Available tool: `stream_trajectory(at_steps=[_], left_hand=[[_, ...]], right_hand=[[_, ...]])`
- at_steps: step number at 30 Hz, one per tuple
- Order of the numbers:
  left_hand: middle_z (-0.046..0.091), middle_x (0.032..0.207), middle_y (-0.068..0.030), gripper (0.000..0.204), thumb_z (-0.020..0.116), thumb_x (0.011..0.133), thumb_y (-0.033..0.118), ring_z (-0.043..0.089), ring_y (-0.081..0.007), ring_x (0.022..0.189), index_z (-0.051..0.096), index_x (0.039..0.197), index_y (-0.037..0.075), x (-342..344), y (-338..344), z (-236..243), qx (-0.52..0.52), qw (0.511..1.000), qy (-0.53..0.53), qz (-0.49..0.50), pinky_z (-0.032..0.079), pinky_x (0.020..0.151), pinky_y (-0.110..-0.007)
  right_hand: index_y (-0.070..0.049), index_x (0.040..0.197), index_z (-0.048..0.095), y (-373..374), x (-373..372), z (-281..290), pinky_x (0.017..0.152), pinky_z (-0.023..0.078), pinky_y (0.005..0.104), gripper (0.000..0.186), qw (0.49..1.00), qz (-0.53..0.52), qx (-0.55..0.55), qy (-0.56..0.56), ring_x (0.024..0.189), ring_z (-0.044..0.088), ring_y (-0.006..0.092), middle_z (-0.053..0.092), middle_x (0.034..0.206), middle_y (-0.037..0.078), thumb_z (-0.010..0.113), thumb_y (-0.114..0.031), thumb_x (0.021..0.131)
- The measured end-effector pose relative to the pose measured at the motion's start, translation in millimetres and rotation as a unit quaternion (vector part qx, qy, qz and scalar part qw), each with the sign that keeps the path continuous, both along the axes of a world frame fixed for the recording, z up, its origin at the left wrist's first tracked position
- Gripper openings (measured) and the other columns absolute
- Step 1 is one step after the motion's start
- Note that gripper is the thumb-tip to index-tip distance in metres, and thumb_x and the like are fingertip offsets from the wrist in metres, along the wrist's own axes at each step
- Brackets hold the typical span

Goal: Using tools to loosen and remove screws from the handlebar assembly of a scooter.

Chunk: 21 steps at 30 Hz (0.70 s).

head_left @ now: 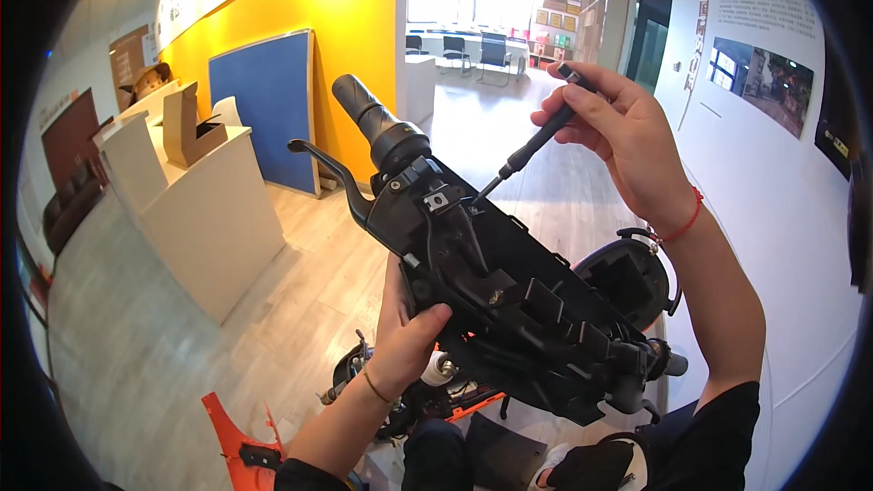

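A black handlebar assembly (491,264) with a plastic housing stretches diagonally across the middle of the view. Its rubber grip (362,109) and brake lever (332,173) point to the upper left. My left hand (406,332) is wrapped round the underside of the housing, thumb on top and fingers mostly hidden behind it. Between the fingertips of my right hand (618,123) is a dark screwdriver (532,147). The screwdriver slants down to the left, and its tip meets the housing at a small screw spot near the grip end.
Below the assembly lie vehicle parts (436,371) with an orange frame. An orange plastic panel (238,441) is at lower left. A white counter (209,209) carries a cardboard box (189,132). A blue board (264,109) leans on the yellow wall. At right stands a white wall (755,218).
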<state>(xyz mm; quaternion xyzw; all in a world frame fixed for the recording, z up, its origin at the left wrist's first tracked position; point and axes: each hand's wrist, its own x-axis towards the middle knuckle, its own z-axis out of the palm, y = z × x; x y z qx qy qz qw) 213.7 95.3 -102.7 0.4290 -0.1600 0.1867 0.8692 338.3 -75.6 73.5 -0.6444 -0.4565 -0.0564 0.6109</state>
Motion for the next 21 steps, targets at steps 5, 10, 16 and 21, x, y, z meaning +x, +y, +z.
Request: stream_trajectory(at_steps=[5,10,16,21], left_hand=[[0.041,0.135,-0.0131,0.090,0.070,0.077,0.017,0.047,-0.0228,0.123,0.013,0.146,0.005,4.4,3.6,-7.6,0.011,1.000,-0.018,0.000,0.038,0.104,-0.036],[0.039,0.137,-0.0133,0.090,0.068,0.077,0.013,0.045,-0.0231,0.124,0.011,0.147,0.005,0.5,1.1,-1.9,0.000,1.000,-0.013,-0.012,0.036,0.105,-0.037],[0.037,0.139,-0.0135,0.090,0.065,0.077,0.009,0.045,-0.0236,0.125,0.010,0.147,0.005,3.0,-0.9,-2.0,0.004,1.000,-0.021,-0.007,0.035,0.106,-0.038],[0.036,0.139,-0.0131,0.090,0.065,0.077,0.010,0.043,-0.0229,0.126,0.010,0.147,0.004,1.2,2.2,-4.5,0.005,1.000,-0.013,-0.012,0.034,0.106,-0.036]], right_hand=[[0.004,0.115,0.055,4.0,-0.9,-0.6,0.079,0.055,0.0251,0.030,1.000,-0.010,-0.017,0.003,0.089,0.067,0.0179,0.067,0.094,0.013,0.054,-0.017,0.095],[0.004,0.116,0.055,4.7,-4.2,1.3,0.078,0.055,0.0244,0.030,0.999,-0.032,-0.027,0.015,0.091,0.067,0.0180,0.067,0.094,0.013,0.054,-0.017,0.095],[0.004,0.114,0.055,3.7,-9.2,2.4,0.076,0.056,0.0236,0.029,0.997,-0.054,-0.038,0.038,0.090,0.067,0.0174,0.066,0.094,0.013,0.055,-0.018,0.095],[0.005,0.112,0.056,4.9,-10.8,1.5,0.076,0.056,0.0241,0.029,0.997,-0.063,-0.042,0.030,0.088,0.067,0.0176,0.066,0.094,0.013,0.056,-0.018,0.095]])
